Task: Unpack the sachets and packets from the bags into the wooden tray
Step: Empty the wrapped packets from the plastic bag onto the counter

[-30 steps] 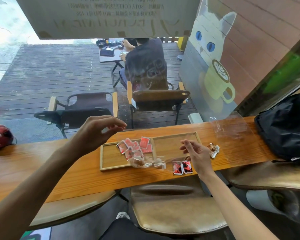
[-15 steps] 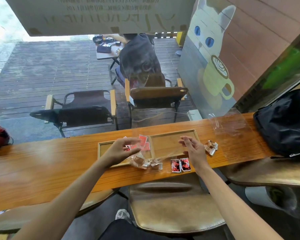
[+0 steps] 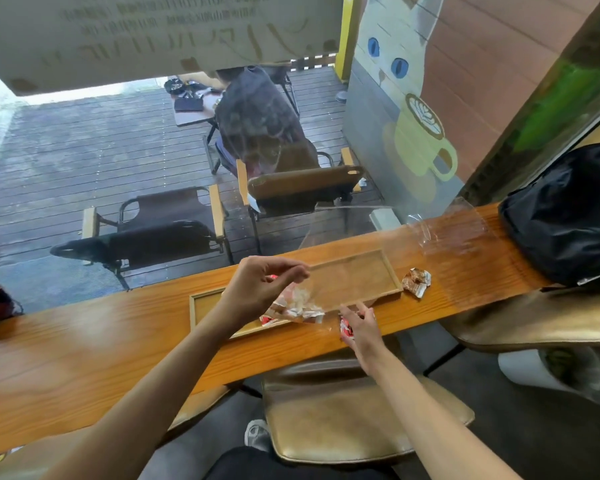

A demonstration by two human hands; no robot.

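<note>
The wooden tray (image 3: 392,271) lies on the counter, its right compartment bare. My left hand (image 3: 257,292) hovers over the tray's middle and pinches the top of a clear plastic bag (image 3: 340,258), which stands lifted over the tray. Several pale sachets (image 3: 300,306) sit bunched in the bag's bottom. Red packets (image 3: 266,320) in the tray are mostly hidden behind my left hand. With fingers spread, my right hand (image 3: 359,327) rests on two red packets (image 3: 344,330) on the counter in front of the tray, by the bag's lower edge.
A few brown-and-white sachets (image 3: 417,281) lie on the counter (image 3: 84,348) right of the tray. Beyond them is an empty clear bag (image 3: 454,230), then a black backpack (image 3: 568,216) at the far right. Padded stools (image 3: 343,417) stand below the counter's near edge.
My left hand dropped from above the tray onto the clear bag and raised its top. My right hand slid back toward the counter's near edge, onto the red packets.
</note>
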